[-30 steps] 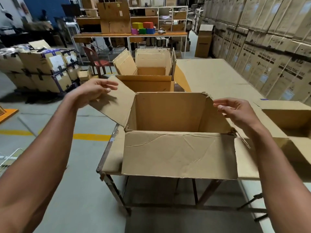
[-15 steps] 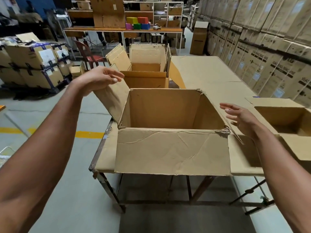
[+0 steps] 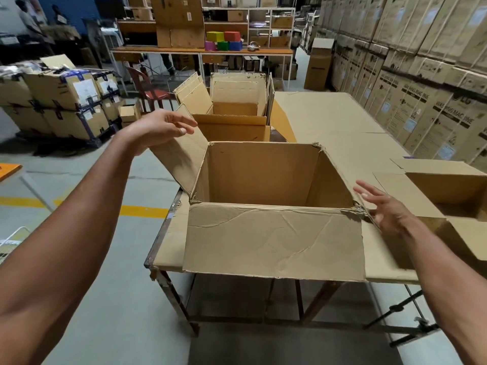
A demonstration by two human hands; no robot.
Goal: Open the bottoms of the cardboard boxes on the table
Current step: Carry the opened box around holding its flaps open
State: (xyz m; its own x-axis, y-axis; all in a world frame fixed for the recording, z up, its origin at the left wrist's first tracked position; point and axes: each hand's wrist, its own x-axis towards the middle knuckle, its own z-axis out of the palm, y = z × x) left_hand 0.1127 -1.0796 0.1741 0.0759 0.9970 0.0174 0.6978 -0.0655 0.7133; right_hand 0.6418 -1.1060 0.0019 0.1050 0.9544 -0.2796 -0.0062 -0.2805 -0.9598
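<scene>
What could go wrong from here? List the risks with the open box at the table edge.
1. The near flap of the open box hangs past the table edge; a bump could drag the box off.
2. The left hand is loose at the upright left flap, which may fall back inward.
3. The corner by the right hand looks frayed and may tear further.

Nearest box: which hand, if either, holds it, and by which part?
Neither grips it. The left hand touches the left flap's top edge; the right hand hovers open.

Three open cardboard boxes on the table — nearest (image 3: 271, 180), farther (image 3: 232, 111), right (partly cropped) (image 3: 448, 191) — and two hands (image 3: 158, 127) (image 3: 387, 209).
</scene>
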